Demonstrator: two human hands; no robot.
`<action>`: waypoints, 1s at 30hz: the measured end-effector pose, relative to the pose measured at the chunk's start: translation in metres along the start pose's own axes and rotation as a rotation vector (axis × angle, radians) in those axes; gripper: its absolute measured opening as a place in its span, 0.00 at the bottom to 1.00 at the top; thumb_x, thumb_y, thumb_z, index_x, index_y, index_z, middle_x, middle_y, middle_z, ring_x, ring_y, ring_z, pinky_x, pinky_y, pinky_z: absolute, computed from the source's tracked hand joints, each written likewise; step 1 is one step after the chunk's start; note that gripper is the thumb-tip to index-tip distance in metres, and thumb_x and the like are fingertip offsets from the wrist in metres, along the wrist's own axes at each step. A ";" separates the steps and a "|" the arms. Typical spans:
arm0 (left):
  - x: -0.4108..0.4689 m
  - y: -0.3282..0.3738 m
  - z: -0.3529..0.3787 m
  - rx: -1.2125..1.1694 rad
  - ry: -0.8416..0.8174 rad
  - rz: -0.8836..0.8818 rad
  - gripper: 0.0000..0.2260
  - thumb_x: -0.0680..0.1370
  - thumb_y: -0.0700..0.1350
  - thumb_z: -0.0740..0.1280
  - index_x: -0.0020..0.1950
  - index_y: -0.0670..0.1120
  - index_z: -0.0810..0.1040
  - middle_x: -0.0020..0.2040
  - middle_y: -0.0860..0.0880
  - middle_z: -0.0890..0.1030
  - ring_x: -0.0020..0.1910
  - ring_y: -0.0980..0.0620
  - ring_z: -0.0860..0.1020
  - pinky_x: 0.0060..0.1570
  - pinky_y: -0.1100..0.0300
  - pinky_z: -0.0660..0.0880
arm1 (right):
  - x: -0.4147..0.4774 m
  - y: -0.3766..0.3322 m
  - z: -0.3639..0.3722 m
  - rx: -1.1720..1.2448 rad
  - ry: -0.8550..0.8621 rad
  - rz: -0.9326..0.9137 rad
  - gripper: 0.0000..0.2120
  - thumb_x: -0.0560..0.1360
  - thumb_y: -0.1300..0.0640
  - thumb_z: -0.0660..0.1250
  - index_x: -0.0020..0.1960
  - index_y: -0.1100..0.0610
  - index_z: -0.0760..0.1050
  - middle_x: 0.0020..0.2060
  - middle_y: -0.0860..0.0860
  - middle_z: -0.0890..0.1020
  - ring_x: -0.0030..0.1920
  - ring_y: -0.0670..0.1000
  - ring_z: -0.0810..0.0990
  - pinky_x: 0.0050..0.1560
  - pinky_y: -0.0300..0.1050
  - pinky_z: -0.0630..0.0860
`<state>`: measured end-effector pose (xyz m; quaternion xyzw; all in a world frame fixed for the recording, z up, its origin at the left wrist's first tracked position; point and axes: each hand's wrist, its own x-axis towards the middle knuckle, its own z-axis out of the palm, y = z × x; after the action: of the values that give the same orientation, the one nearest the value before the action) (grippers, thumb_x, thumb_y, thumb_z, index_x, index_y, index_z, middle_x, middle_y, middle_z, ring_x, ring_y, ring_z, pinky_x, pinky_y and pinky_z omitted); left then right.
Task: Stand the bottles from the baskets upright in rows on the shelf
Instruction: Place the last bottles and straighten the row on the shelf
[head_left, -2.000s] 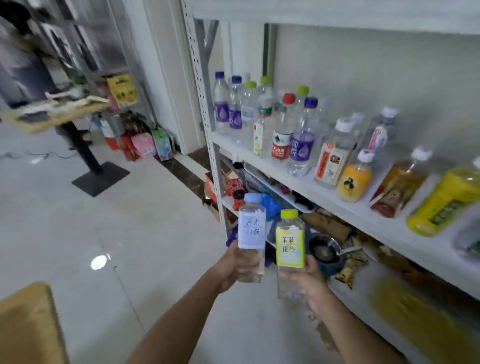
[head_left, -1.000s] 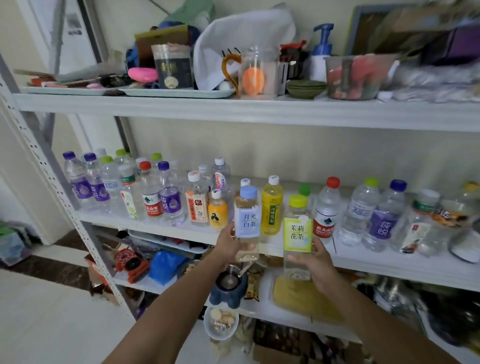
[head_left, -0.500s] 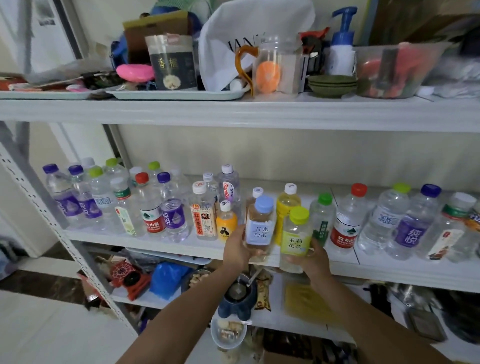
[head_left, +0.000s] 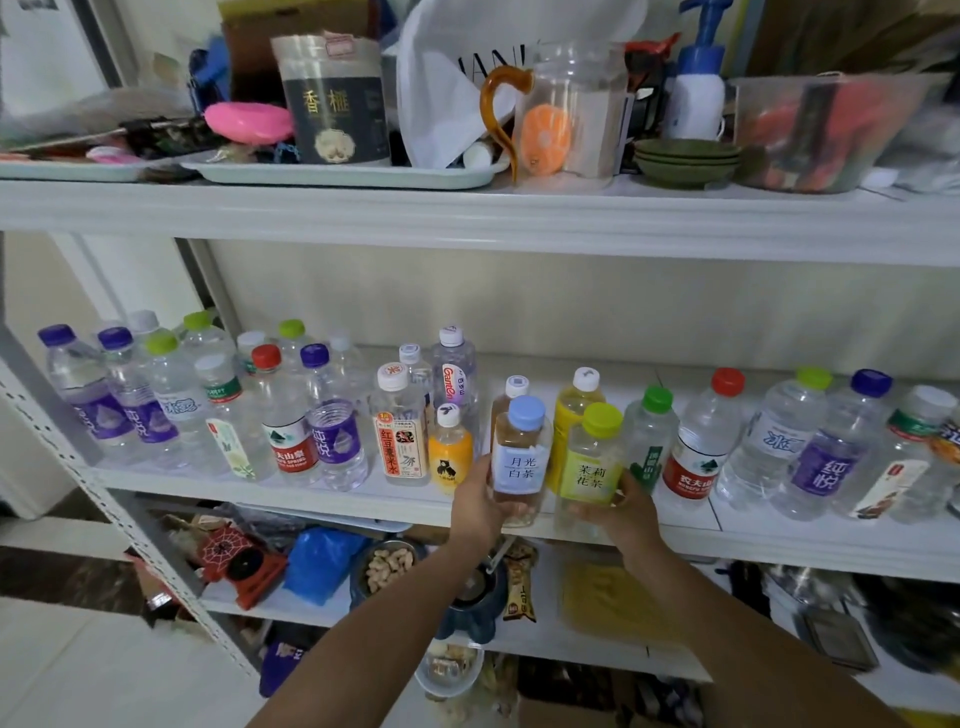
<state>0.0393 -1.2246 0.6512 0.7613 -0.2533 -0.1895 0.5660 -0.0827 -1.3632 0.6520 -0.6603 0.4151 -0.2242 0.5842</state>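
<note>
While both forearms reach up and forward from the bottom edge toward the middle shelf (head_left: 332, 501), wrists level with its front lip. Left hand (head_left: 475, 506) wrapped around the lower body of the blue-capped bottle (head_left: 519, 462), fingers clenched on its left side, thumb near the white label. Right hand (head_left: 626, 512) cupping the green-capped bottle (head_left: 592, 470) from below and right, fingers curled closed on it. Both bottles upright, caps up, long axes vertical, just beside each other at the shelf's front edge, ahead of the yellow bottle (head_left: 574, 415). Cannot tell whether their bases touch the board.
</note>
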 end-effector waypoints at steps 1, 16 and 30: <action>0.000 0.001 0.000 -0.014 -0.002 -0.009 0.27 0.66 0.28 0.73 0.61 0.45 0.73 0.51 0.52 0.79 0.50 0.55 0.75 0.37 0.79 0.70 | 0.001 -0.001 -0.001 -0.008 -0.009 -0.004 0.33 0.60 0.67 0.79 0.63 0.58 0.72 0.57 0.56 0.80 0.54 0.54 0.77 0.48 0.48 0.76; 0.008 0.005 0.001 -0.028 -0.009 -0.031 0.28 0.69 0.26 0.69 0.64 0.45 0.71 0.52 0.53 0.78 0.49 0.55 0.78 0.37 0.77 0.72 | 0.007 -0.007 -0.006 -0.130 -0.111 -0.061 0.39 0.61 0.70 0.78 0.68 0.60 0.66 0.63 0.56 0.75 0.62 0.58 0.74 0.58 0.49 0.73; 0.025 0.004 0.006 0.026 -0.010 -0.031 0.23 0.72 0.29 0.69 0.64 0.43 0.71 0.51 0.51 0.77 0.44 0.61 0.77 0.39 0.77 0.71 | 0.022 -0.007 0.000 -0.154 -0.102 -0.083 0.35 0.62 0.69 0.77 0.65 0.59 0.67 0.61 0.55 0.77 0.62 0.56 0.75 0.61 0.52 0.73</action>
<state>0.0555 -1.2453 0.6534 0.7715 -0.2468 -0.1989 0.5517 -0.0681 -1.3813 0.6547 -0.7303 0.3731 -0.1816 0.5426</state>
